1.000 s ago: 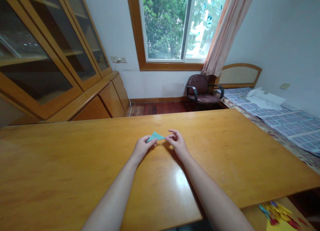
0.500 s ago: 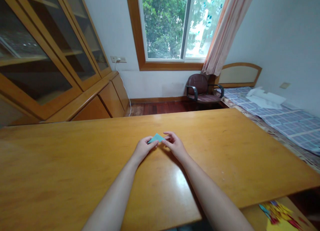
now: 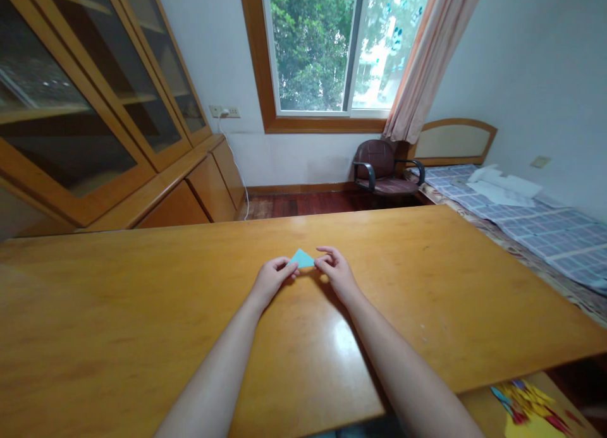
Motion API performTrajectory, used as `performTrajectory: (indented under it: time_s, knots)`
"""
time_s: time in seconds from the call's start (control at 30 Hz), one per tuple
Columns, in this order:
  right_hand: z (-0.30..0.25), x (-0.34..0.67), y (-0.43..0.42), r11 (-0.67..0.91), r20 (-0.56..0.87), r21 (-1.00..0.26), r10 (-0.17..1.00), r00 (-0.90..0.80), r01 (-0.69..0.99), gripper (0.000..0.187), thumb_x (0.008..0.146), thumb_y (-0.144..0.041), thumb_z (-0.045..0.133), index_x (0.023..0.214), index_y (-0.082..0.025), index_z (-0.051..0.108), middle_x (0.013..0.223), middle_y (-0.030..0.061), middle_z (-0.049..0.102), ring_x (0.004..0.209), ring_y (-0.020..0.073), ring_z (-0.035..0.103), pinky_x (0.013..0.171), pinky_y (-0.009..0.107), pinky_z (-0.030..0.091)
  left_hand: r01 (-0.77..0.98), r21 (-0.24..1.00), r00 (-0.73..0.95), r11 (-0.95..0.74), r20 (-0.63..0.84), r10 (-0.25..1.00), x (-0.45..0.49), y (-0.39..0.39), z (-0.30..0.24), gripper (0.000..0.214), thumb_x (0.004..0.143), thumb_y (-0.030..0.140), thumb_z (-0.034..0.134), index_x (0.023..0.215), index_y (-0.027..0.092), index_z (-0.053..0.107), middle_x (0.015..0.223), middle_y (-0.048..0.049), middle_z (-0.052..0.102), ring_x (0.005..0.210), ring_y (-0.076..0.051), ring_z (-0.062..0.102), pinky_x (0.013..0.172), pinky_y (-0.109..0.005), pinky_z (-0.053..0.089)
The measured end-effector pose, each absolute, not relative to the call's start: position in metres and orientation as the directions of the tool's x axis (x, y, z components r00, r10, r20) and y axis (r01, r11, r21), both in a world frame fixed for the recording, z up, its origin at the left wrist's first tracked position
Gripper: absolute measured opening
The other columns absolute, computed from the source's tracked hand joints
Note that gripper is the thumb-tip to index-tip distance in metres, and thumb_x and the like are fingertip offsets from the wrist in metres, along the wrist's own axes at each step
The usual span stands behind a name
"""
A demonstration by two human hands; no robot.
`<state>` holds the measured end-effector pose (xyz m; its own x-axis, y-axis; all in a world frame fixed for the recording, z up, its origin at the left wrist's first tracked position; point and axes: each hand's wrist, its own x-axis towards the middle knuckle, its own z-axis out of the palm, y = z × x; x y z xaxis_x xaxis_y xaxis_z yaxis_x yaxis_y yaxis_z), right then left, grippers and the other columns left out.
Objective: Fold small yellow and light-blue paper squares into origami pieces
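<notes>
A small teal paper triangle (image 3: 302, 258) rests on the wooden table (image 3: 142, 311), folded to a point at the top. My left hand (image 3: 272, 279) pinches its left corner, fingers closed on the paper. My right hand (image 3: 334, 270) pinches its right corner with thumb and forefinger. Both hands lie low on the tabletop near the middle, close together, with the paper between them.
Coloured paper scraps (image 3: 526, 405) lie on a lower surface at the bottom right. Glass-fronted wooden cabinets (image 3: 95, 109) line the left wall. An armchair (image 3: 384, 169) stands under the window, and a bed (image 3: 531, 223) runs along the right.
The paper triangle has shifted slightly between my fingers and now shows a more upright point. My hands have stayed almost in the same place.
</notes>
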<state>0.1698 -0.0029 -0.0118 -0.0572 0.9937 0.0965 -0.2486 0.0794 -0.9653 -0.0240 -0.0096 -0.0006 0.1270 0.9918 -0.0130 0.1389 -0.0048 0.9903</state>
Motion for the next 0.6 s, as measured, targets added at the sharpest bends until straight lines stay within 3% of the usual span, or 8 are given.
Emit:
performTrajectory:
  time_s: [0.43, 0.6]
  knots:
    - [-0.012, 0.1671, -0.0036, 0.102, 0.11, -0.961, 0.994, -0.016, -0.256, 0.032, 0.08, -0.04, 0.066, 0.104, -0.02, 0.061, 0.079, 0.0009, 0.067, 0.071, 0.0148, 0.061, 0.066, 0.027, 0.047, 0.108, 0.994, 0.096, -0.005, -0.006, 0.995, -0.0244, -0.0089, -0.0029, 0.035, 0.074, 0.048, 0.07, 0.069, 0.014, 0.068, 0.063, -0.0031, 0.065, 0.058, -0.014, 0.054, 0.057, -0.023, 0.04]
    - [-0.0149, 0.165, -0.0037, 0.103, 0.128, -0.973, 0.986, -0.109, -0.205, 0.038, 0.072, -0.035, 0.074, 0.105, -0.021, 0.061, 0.075, -0.0022, 0.064, 0.066, 0.0135, 0.059, 0.064, 0.026, 0.046, 0.163, 0.986, 0.114, -0.031, 0.012, 0.993, -0.0232, -0.0098, 0.001, 0.034, 0.075, 0.048, 0.068, 0.069, 0.014, 0.068, 0.064, -0.003, 0.065, 0.059, -0.014, 0.055, 0.058, -0.024, 0.04]
